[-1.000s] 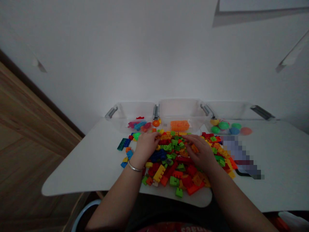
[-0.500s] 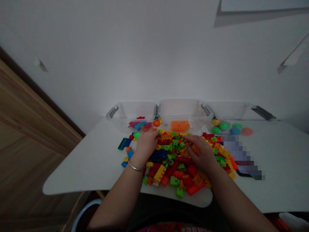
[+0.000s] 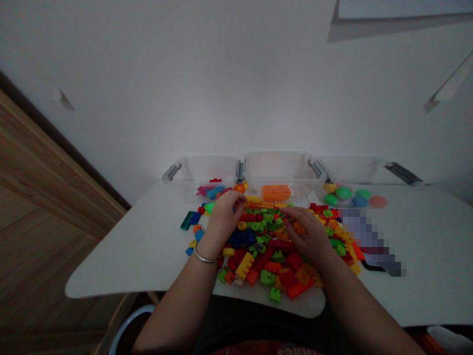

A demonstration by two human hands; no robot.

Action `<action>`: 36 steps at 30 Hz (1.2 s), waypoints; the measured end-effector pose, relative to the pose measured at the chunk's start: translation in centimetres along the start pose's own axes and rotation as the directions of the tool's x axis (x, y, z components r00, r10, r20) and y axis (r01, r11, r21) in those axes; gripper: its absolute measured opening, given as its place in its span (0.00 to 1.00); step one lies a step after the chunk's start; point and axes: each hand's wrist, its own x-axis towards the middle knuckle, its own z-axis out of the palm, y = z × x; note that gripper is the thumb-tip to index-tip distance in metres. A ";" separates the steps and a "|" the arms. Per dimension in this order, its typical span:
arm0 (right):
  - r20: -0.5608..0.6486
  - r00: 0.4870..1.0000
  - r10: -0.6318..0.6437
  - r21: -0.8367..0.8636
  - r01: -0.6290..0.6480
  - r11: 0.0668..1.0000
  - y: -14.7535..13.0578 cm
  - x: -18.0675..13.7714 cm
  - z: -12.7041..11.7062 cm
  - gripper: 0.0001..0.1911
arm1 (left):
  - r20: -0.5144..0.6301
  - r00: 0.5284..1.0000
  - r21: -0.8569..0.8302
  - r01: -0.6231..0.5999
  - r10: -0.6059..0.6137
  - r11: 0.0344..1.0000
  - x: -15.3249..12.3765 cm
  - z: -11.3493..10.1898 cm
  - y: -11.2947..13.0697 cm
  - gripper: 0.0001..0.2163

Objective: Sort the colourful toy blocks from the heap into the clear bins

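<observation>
A heap of colourful plastic building blocks covers the middle of the table (image 3: 125,251). My left hand (image 3: 225,212) hovers over the heap's far left part, fingers bent and the thumb apart from them. Its fingertips are near a yellow block (image 3: 254,199); I make out nothing held. My right hand (image 3: 308,231) rests low over the right part, fingers curved and thumb apart, close to an orange block (image 3: 299,227) and green blocks (image 3: 271,222). Dark blue blocks (image 3: 242,237) and a yellow notched block (image 3: 244,265) lie between my forearms.
Three clear bins stand along the wall. The left bin (image 3: 185,190) holds pink, blue and red pieces, the middle bin (image 3: 281,165) an orange block, and the right bin (image 3: 354,167) several coloured egg-like pieces. A blurred-out flat object (image 3: 369,241) lies right of the heap.
My left hand has lifted slightly and moved away from me, toward the bins. More of a yellow block shows beside its fingertips. My right hand has stayed in place.
</observation>
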 end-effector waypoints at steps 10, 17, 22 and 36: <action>0.005 1.000 -0.008 -0.009 0.008 1.000 0.1 0.0 0.0 0.17 | -0.432 0.817 -0.482 0.149 -0.382 0.864 1.9 -4.6 -0.4 0.04; 0.015 1.000 -0.011 -0.006 0.011 1.000 0.2 -0.1 0.0 0.16 | -0.633 0.754 -0.061 0.174 -0.173 0.983 3.0 -7.6 -2.8 0.03; 0.018 0.999 -0.051 -0.010 0.051 0.999 -0.2 0.2 -0.2 0.15 | -0.477 0.877 0.239 0.189 -0.055 0.952 3.0 -7.9 -4.6 0.04; 0.078 0.995 -0.060 0.021 0.058 0.998 -0.5 0.3 -0.2 0.13 | -0.266 0.960 0.405 0.190 -0.083 0.894 3.1 -5.8 -4.9 0.09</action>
